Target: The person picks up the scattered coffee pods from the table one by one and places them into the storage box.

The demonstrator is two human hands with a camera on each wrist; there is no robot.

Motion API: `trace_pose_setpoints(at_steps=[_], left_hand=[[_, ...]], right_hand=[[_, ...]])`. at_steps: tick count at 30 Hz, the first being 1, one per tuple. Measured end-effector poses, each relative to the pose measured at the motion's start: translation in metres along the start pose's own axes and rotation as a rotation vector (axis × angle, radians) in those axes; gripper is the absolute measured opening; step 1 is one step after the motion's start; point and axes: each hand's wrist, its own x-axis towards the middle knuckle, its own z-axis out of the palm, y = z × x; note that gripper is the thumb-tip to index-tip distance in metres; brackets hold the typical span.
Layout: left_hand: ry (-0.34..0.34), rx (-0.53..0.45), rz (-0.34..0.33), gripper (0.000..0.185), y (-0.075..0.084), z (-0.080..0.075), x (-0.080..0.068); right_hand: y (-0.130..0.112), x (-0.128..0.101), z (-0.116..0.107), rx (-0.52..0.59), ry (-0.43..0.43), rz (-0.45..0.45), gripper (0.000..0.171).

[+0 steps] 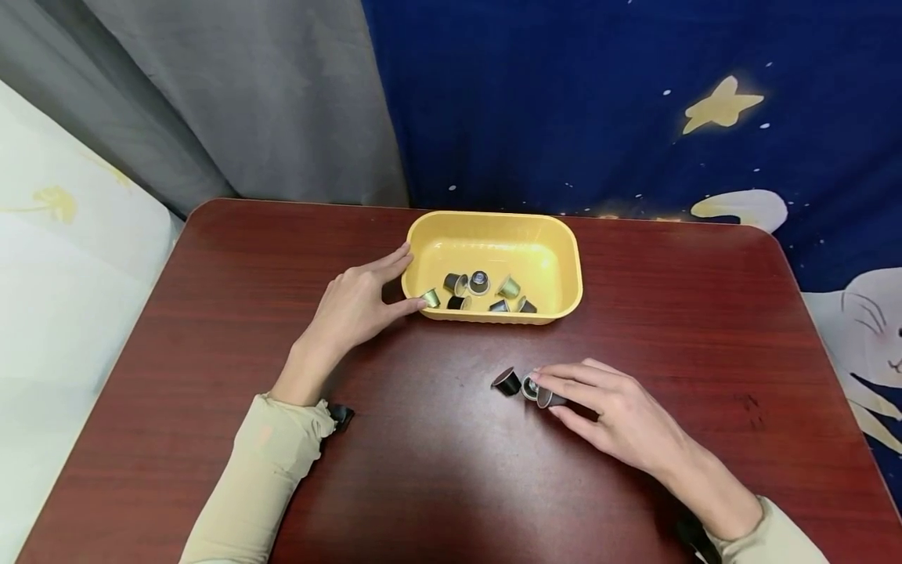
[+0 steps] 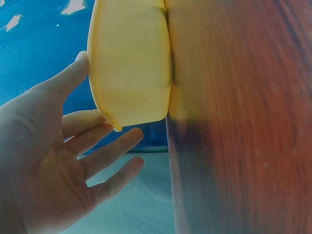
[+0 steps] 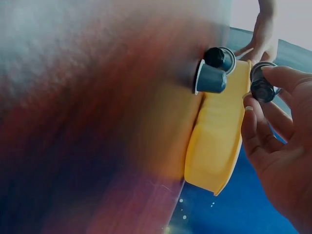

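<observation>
The left hand (image 1: pixel 357 308) is at the left end of a yellow plastic tub (image 1: pixel 574 270), its thumb at the near corner and fingertips against the end rim. In the left wrist view, the other fingers stretch out loosely beside the tub wall. The right hand (image 1: pixel 611 405) pinches a dark coffee capsule (image 3: pixel 263 85) between thumb and fingertips, just over the table. Close to it are a black capsule (image 1: pixel 506 381) lying on its side and another capsule (image 1: pixel 530 387) with its silvery side showing, partly covered by the fingers.
Inside the tub lie several capsules, among them a pale green capsule (image 1: pixel 509 287) and a dark capsule (image 1: pixel 479 282). The tub stands near the back edge of the reddish-brown table (image 1: pixel 423 470). Behind hang a grey curtain (image 1: pixel 282 102) and a blue starry curtain (image 1: pixel 564 102).
</observation>
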Motion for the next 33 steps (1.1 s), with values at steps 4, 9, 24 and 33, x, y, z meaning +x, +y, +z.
trace_pose_setpoints(at_steps=[4,9,24,33], left_hand=[[0.006,0.001,0.003,0.080,0.000,0.000,0.000],[0.021,-0.002,0.009,0.079,0.000,0.000,0.000],[0.022,-0.012,0.014,0.079,0.000,0.000,0.000],[0.019,-0.006,0.020,0.079,-0.001,0.000,0.000]], right_hand=[[0.002,0.005,-0.005,-0.001,0.014,0.003,0.039],[0.005,0.011,-0.010,0.010,0.040,-0.005,0.040],[0.010,0.020,-0.019,-0.002,0.049,0.016,0.041],[0.015,0.028,-0.023,-0.021,0.057,0.012,0.037]])
